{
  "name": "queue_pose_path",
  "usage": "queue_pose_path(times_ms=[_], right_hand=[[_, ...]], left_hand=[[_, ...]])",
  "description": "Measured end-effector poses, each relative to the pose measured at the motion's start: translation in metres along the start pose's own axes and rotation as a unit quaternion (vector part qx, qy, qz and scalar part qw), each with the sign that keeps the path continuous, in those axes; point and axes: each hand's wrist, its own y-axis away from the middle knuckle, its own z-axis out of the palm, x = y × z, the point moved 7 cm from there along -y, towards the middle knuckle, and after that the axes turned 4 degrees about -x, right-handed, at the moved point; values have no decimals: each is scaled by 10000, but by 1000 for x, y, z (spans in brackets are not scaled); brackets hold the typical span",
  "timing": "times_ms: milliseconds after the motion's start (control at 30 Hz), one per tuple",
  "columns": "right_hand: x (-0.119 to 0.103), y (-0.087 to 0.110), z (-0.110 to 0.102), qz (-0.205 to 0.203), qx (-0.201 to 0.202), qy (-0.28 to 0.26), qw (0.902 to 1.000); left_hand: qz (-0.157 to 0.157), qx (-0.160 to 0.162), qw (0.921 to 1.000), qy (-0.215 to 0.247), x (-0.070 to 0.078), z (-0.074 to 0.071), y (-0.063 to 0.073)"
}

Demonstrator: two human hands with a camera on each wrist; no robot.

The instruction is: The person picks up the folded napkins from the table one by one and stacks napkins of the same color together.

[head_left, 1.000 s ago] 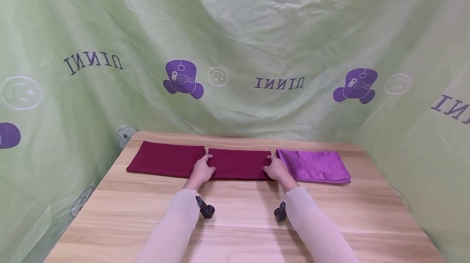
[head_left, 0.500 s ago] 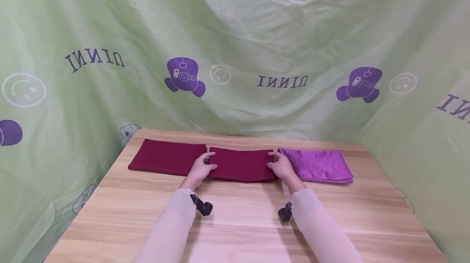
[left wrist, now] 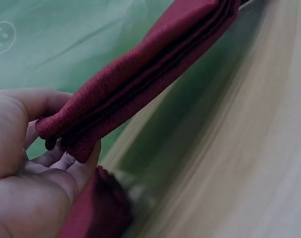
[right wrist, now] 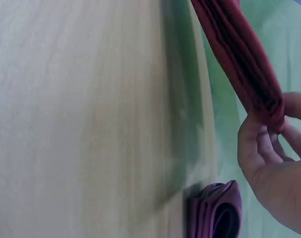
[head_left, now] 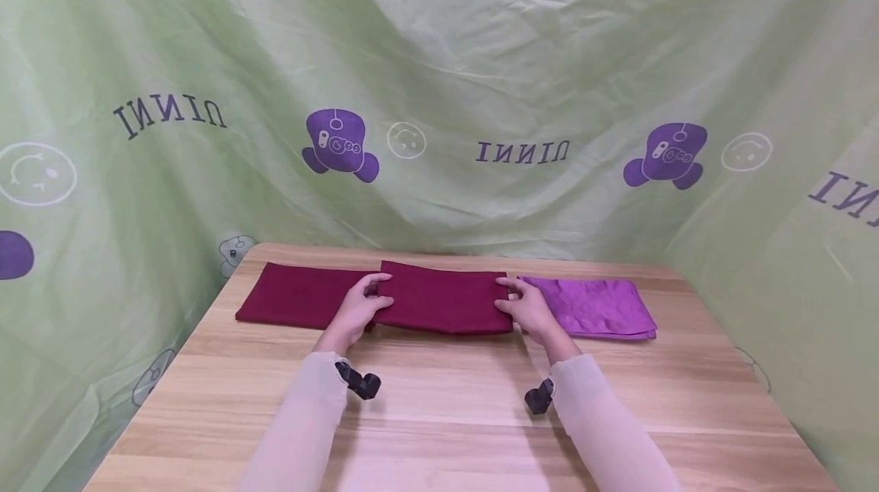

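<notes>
A folded dark red cloth [head_left: 445, 300] is held up above the table between both hands. My left hand [head_left: 353, 310] pinches its left end; in the left wrist view the stacked layers [left wrist: 125, 87] show between thumb and fingers. At the other end my right hand [head_left: 534, 313] grips the cloth, its folded edge [right wrist: 244, 64] plain in the right wrist view. To the left lies a second folded dark red cloth [head_left: 298, 296], partly covered by the left hand and the raised cloth. A folded purple cloth [head_left: 597, 309] rests at the right.
The wooden table [head_left: 446, 408] spreads out in front of the cloths. Behind it and at both sides hangs a green printed curtain [head_left: 439, 80]. A small black camera [head_left: 360, 383] is strapped to the left wrist, another camera [head_left: 539, 397] to the right.
Both hands have lifted the middle dark red cloth off the table and shifted it slightly left, so it now overlaps the left cloth in view. The outer two cloths stay put.
</notes>
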Motion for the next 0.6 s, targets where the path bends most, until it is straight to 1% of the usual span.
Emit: queue_pose_path(times_ms=[133, 233, 400, 467, 600], right_hand=[[-8, -1, 9, -117, -330, -315, 9989], [-12, -1, 18, -105, -523, -511, 9973], [-16, -1, 34, -94, -630, -928, 9936], [-22, 1, 42, -94, -729, -1071, 9915], [-25, -1, 58, -82, -746, -1185, 9901]], left_hand=[[85, 32, 9999, -97, 7, -11, 0], [96, 87, 9998, -168, 10, -21, 1], [97, 142, 9992, -369, 12, -39, 4], [88, 141, 9989, -448, 12, -47, 6], [58, 119, 9979, -641, 13, -64, 11]])
